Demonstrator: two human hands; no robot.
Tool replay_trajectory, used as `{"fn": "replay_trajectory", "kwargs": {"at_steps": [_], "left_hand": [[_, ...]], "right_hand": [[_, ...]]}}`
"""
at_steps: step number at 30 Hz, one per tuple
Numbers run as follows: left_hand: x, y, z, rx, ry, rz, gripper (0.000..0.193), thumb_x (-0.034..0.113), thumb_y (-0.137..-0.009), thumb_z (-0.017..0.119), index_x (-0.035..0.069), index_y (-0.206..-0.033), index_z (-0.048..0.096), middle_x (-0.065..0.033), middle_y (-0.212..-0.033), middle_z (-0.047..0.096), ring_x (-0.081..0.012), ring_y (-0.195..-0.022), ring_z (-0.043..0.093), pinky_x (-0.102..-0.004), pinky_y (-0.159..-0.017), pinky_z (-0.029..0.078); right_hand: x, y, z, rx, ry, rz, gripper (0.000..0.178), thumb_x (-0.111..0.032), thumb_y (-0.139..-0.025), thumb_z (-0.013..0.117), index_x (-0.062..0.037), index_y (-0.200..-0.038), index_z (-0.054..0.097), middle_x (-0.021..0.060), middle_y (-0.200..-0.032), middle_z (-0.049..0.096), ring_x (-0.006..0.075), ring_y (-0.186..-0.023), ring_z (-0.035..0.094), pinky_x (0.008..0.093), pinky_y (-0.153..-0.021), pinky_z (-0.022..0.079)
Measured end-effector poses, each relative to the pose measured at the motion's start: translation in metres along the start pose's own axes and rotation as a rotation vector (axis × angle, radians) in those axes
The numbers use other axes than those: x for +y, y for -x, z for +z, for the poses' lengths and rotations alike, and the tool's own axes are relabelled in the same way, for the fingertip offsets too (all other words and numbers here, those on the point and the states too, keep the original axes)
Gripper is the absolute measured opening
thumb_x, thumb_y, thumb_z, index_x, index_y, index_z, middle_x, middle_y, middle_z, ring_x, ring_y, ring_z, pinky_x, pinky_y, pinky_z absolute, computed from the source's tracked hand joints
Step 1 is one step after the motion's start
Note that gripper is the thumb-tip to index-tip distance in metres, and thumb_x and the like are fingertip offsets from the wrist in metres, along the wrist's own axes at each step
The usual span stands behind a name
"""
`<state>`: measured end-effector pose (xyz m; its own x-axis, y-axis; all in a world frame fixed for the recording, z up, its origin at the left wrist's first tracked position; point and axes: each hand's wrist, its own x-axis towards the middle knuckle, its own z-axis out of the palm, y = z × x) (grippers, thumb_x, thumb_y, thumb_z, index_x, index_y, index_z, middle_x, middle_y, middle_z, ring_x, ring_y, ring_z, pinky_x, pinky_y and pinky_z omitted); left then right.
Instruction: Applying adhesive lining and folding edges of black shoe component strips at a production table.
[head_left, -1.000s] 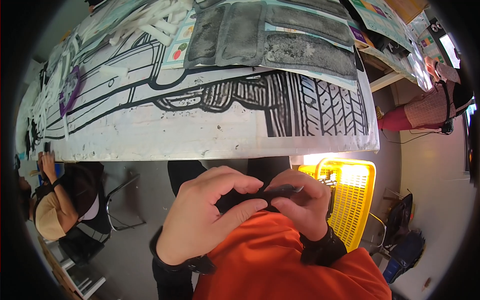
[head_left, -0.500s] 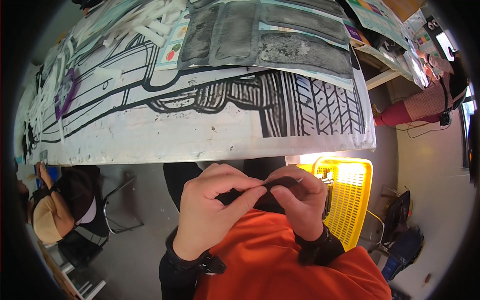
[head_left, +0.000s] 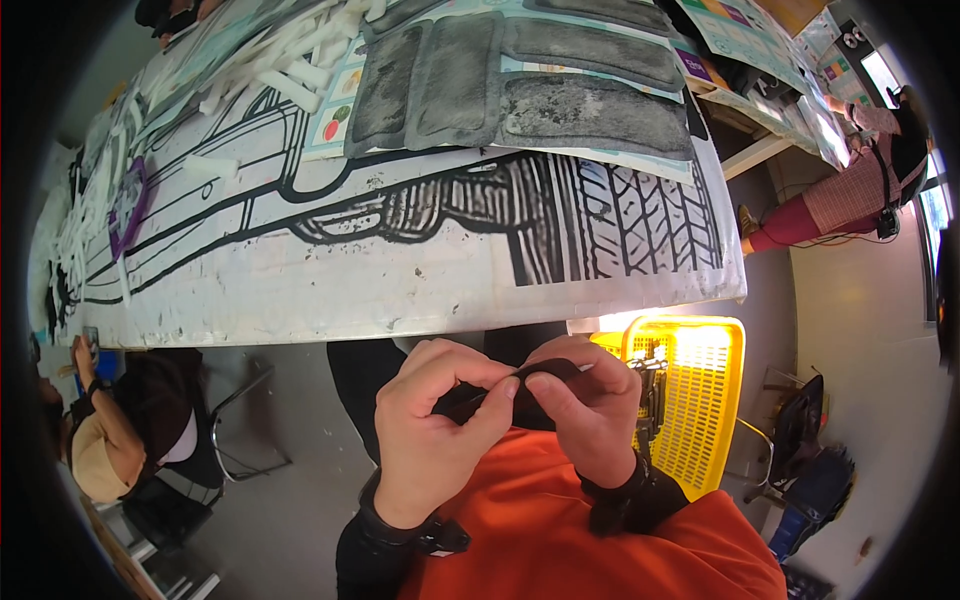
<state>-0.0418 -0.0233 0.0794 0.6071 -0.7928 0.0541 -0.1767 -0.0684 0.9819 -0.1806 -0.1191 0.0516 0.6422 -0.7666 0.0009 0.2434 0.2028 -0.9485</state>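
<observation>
1. Can see a long white bench [head_left: 300,310], covered with bold black line drawing, tyre tread included toward the bench's right end.
2. Off the bench's left end, near side, can see a seated person [head_left: 112,455] in a tan top; off the right end, another person [head_left: 840,210] in red and plaid.
3. Below the bench's near edge, can see the wearer's orange shirt [head_left: 560,510].
4. Near the bench's near right corner, can see a yellow basket [head_left: 690,440], glaringly lit at one end.
5. On the bench, can see dark grey slabs [head_left: 460,85] laid flat over printed sheets [head_left: 332,120], with white sticks [head_left: 290,91] heaped to their left.
6. Just below the bench's near edge, can see the left hand [head_left: 425,430] and right hand [head_left: 590,425] close together, fingers [head_left: 495,408] of both pinching one object.
7. Between those fingertips, below the bench's edge, can see a small, bent black piece [head_left: 555,372], exact kind unclear.
</observation>
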Motion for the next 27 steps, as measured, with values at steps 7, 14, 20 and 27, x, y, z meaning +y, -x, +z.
{"fn": "replay_trajectory", "kwargs": {"at_steps": [7, 14, 20, 27], "left_hand": [[-0.004, 0.002, 0.004, 0.031, 0.06, -0.026, 0.012, -0.003, -0.082, 0.077, 0.002, -0.092, 0.074, -0.0043, -0.086, 0.069, -0.0137, -0.077, 0.063, -0.0257, -0.07, 0.049], [-0.002, -0.002, 0.001, 0.003, -0.041, -0.004, 0.008, 0.0, -0.085, 0.076, 0.002, -0.093, 0.073, -0.0048, -0.085, 0.069, -0.0144, -0.078, 0.063, -0.027, -0.073, 0.049], [-0.002, -0.006, -0.003, -0.039, -0.073, -0.018, 0.008, 0.006, -0.09, 0.076, 0.001, -0.096, 0.072, -0.0053, -0.086, 0.07, -0.0142, -0.078, 0.062, -0.0274, -0.075, 0.05], [-0.011, 0.001, -0.004, -0.012, 0.033, -0.194, 0.01, 0.012, -0.095, 0.074, 0.003, -0.098, 0.073, -0.0029, -0.09, 0.075, -0.0094, -0.08, 0.062, -0.0265, -0.08, 0.047]], "right_hand": [[-0.001, 0.0, 0.001, 0.081, 0.073, 0.062, 0.011, 0.003, -0.091, 0.076, 0.0051, -0.1, 0.071, 0.0028, -0.093, 0.071, 0.0042, -0.079, 0.06, 0.0195, -0.069, 0.048], [-0.004, -0.004, 0.003, 0.156, -0.017, 0.19, 0.011, -0.001, -0.091, 0.078, 0.0045, -0.1, 0.074, 0.0008, -0.089, 0.072, 0.0008, -0.072, 0.061, 0.0166, -0.062, 0.047], [-0.017, -0.011, 0.014, 0.103, -0.066, 0.242, 0.015, -0.003, -0.091, 0.079, 0.0041, -0.103, 0.074, 0.0006, -0.088, 0.074, 0.0023, -0.078, 0.065, 0.0166, -0.068, 0.051], [-0.008, -0.006, 0.001, 0.108, 0.08, 0.281, 0.013, -0.003, -0.093, 0.077, 0.0055, -0.102, 0.074, -0.0001, -0.084, 0.07, 0.0028, -0.076, 0.059, 0.0193, -0.065, 0.046]]}}
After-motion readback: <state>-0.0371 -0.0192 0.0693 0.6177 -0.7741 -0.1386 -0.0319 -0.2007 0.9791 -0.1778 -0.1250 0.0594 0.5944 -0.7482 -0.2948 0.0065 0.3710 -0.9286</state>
